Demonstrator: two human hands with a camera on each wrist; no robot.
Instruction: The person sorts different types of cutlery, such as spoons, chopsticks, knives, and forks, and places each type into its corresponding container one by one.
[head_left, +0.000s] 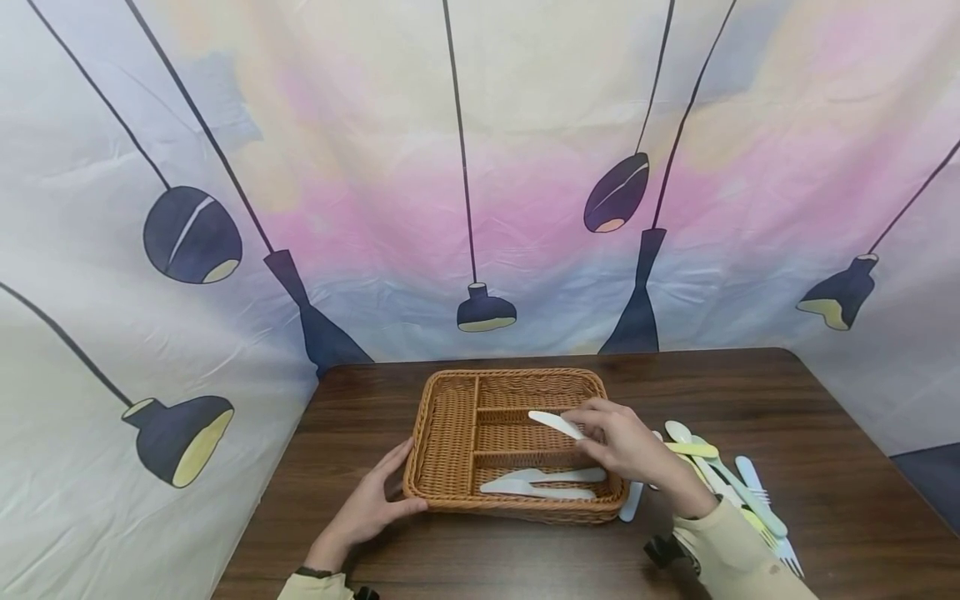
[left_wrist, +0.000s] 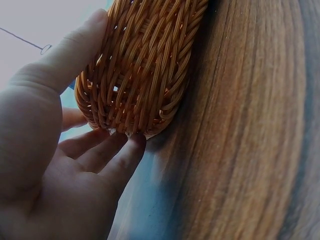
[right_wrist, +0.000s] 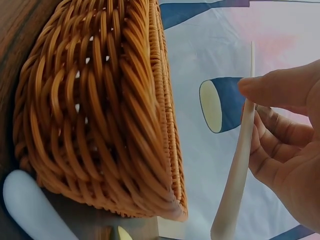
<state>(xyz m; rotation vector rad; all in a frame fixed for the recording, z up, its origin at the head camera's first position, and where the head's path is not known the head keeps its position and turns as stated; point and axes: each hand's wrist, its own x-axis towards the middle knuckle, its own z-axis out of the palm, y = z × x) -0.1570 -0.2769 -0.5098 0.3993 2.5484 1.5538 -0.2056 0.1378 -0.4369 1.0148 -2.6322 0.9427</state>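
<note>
A brown wicker basket (head_left: pixel 444 440) with several compartments stands on the table. My left hand (head_left: pixel 371 500) holds its near left corner, thumb on the front side and fingers along the left side; the left wrist view shows the fingertips touching the weave. Over the basket's right part, my right hand (head_left: pixel 626 442) pinches a white plastic knife (head_left: pixel 553 423) between thumb and fingers. In the right wrist view this knife (right_wrist: pixel 239 165) is seen edge-on, above the basket rim. Two pale knives (head_left: pixel 536 489) lie in the front compartment.
Right of the basket, plastic spoons (head_left: pixel 678 432), forks (head_left: pixel 787 557) and other pastel cutlery lie in an overlapping pile, partly hidden by my right arm. A pale blue handle (head_left: pixel 632 502) lies close to the basket. A printed cloth (head_left: pixel 405 208) hangs behind the wooden table (head_left: pixel 720 379).
</note>
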